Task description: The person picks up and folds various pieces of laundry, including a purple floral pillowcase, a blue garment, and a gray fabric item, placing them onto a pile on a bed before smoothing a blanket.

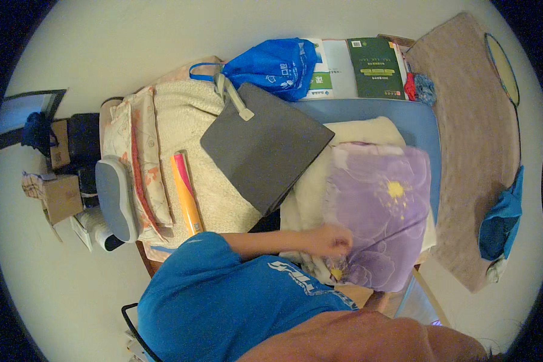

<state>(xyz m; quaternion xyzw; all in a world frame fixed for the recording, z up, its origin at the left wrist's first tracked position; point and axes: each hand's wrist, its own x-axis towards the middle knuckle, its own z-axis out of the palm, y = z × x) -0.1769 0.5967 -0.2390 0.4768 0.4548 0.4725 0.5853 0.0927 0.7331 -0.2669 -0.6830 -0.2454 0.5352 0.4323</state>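
Purple flowered cloth (383, 211) lies bunched on the cream blanket (311, 193), and its near edge is caught in the left hand (330, 240), whose fingers are curled shut into a loose fist on the fabric. That forearm comes in from the blue sleeve (223, 289) at the lower left and runs across to the cloth's left border. The right hand is not visible; only a bare forearm (368, 338) fills the bottom edge below the cloth, so I cannot tell how those fingers stand. Just to the left of the closed hand, past the sleeve, an orange and yellow tube (187, 196) lies on a cream knitted blanket (187, 139), and beyond that sits a stack of folded peach patterned bedding (142, 157). Further left still, a grey padded chair arm (114, 196) stands near a brown cardboard box (60, 196) on the floor. Up and away from the hand, a flat dark grey bag (265, 151) with a pale handle rests tilted over both blankets. Behind it a blue plastic bag (277, 66) slumps against the knitted blanket, and next to that lie a white booklet (332, 69) and a dark green book (377, 66). To the far right of the hand, a brown rug (476, 139) covers the floor, with a crumpled blue cloth (501, 220) at its outer edge.
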